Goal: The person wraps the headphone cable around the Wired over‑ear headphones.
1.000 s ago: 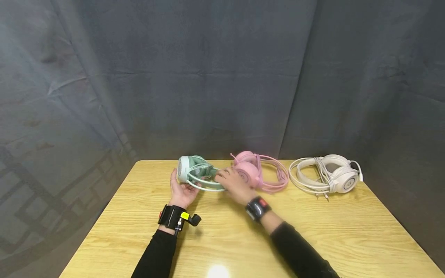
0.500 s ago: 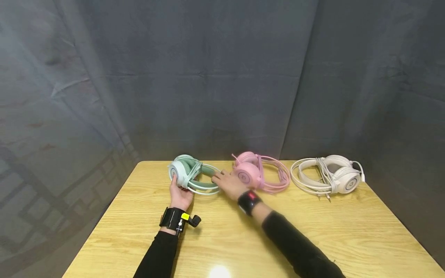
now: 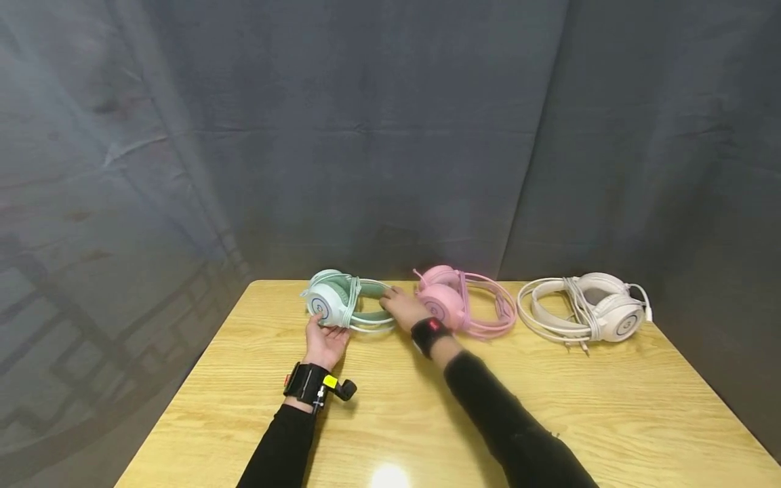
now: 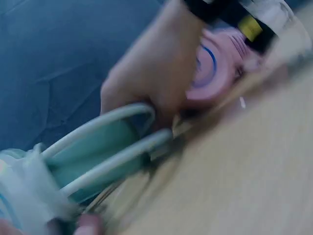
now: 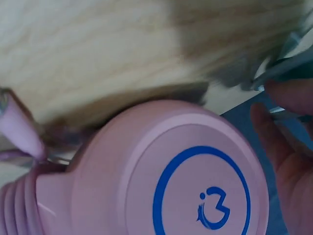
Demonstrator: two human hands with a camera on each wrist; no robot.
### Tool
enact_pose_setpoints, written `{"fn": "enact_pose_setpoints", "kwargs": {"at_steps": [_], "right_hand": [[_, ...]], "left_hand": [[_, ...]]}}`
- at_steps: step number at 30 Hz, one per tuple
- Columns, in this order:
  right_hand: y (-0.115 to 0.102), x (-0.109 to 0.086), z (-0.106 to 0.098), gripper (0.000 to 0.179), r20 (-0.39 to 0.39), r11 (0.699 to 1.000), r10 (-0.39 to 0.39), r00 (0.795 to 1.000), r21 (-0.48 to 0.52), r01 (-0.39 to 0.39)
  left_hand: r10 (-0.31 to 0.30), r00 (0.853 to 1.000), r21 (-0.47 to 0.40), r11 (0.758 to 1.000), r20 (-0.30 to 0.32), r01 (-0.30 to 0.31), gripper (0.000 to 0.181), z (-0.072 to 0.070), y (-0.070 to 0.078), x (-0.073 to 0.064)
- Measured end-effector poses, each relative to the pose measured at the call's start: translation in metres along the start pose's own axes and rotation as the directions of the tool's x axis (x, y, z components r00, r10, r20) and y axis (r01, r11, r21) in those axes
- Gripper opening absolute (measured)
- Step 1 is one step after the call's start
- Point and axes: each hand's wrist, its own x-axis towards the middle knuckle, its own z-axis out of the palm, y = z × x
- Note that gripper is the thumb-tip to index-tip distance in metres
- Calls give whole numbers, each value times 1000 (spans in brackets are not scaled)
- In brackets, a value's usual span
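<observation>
A pair of mint-green headphones, its cable bundled round it, lies near the back left edge of the table. My left hand holds the near ear cup from the front, the thumb up against its outer face and the fingers beneath. At the other end, my right hand grips the headband, and the left wrist view shows the fingers curled over its looped end. Pink headphones sit right beside the right hand; their round ear cup fills much of the right wrist view.
White headphones with a bundled cable and a microphone arm lie farther right in the same row. The wooden table ends just behind the row, where a grey cloth backdrop hangs.
The green headphones have turned from a tilted pose to a flatter one, with the ear cup's logo facing forward. The left hand's thumb has moved onto the ear cup; the right hand stays at the headband.
</observation>
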Motion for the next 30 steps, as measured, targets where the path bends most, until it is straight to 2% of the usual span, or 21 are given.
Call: {"fn": "enact_pose_setpoints", "kwargs": {"at_steps": [2, 3, 4, 5, 6, 8, 9, 12, 15, 16, 19, 20, 22, 23, 25, 27, 30], "right_hand": [[0, -2, -4, 36, 1, 1000, 17, 1000, -24, -17], [-1, -4, -6, 36, 5, 999, 26, 1000, -43, -26], [-2, -5, -8, 34, 2, 998, 27, 1000, -55, -27], [-4, -6, -10, 33, -6, 997, 27, 1000, -70, -28], [-6, -7, -11, 32, -18, 996, 24, 1000, -84, -25], [-8, -8, -11, 31, -41, 993, 19, 999, -116, -24], [-9, -9, -10, 31, -44, 991, 19, 999, -130, -25], [-10, -11, -6, 35, -54, 985, 20, 998, -173, -29], [-10, -16, -4, 45, -49, 986, 29, 998, -164, -37], [-10, -19, -4, 50, -54, 989, 29, 998, -145, -36], [-11, -31, -7, 60, -96, 998, 27, 995, -54, -32], [-12, -36, -9, 60, -121, 1000, 21, 992, -16, -24], [-15, -47, -13, 61, -161, 998, 17, 987, 62, -7], [-17, -53, -15, 59, -181, 996, 14, 983, 94, 3], [-19, -67, -19, 56, -201, 989, 19, 979, 149, 11], [-19, -80, -21, 54, -209, 981, 43, 977, 192, -2], [-15, -98, -22, 53, -243, 970, 87, 966, 243, -26]], "left_hand": [[-6, 1000, 157, 988, 7, 5, 59, -1, 0, -2], [0, 1000, 261, 965, 11, -3, 58, -3, 1, -3], [12, 1000, 374, 927, 10, -15, 56, -4, 2, -3], [27, 1000, 479, 877, 6, -26, 53, -5, 3, -4], [47, 999, 584, 811, -6, -35, 51, -4, 5, -6], [74, 997, 732, 679, -8, -44, 46, -5, 8, -5], [85, 996, 791, 610, -4, -49, 45, -5, 10, -5], [111, 993, 901, 425, 46, -89, 41, -4, 15, -6], [154, 983, 963, 231, 103, -137, 39, -1, 19, -11], [172, 977, 976, 159, 123, -151, 39, 0, 21, -13], [235, 953, 980, -82, 193, -179, 38, 2, 25, -18], [251, 942, 970, -152, 223, -190, 37, 3, 26, -20], [284, 918, 943, -264, 277, -203, 36, 3, 27, -24], [299, 905, 929, -304, 304, -212, 35, 3, 27, -26], [324, 875, 901, -365, 360, -236, 32, 4, 27, -30], [343, 843, 874, -409, 414, -263, 28, 6, 25, -33], [367, 781, 820, -486, 506, -303, 26, 8, 22, -38]]}}
